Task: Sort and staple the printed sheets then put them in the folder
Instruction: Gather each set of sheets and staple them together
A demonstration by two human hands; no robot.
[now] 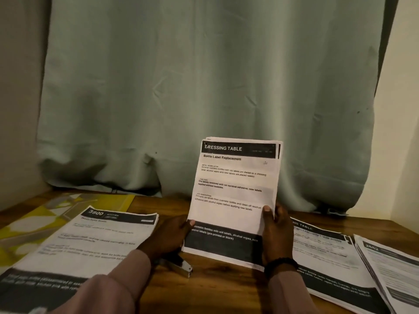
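Both hands (169, 237) (275, 234) grip upright sheet stack (235, 191) edges, bottom on table (226, 288)

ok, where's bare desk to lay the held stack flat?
Bare wood under the stack, between the kitchen pile and right piles, though the stapler sits there. Another strip along the curtain. Both sides are crowded; folder far left.

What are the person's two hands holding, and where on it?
A stack of printed sheets, upright on the table, gripped at its lower side edges by left hand and right hand.
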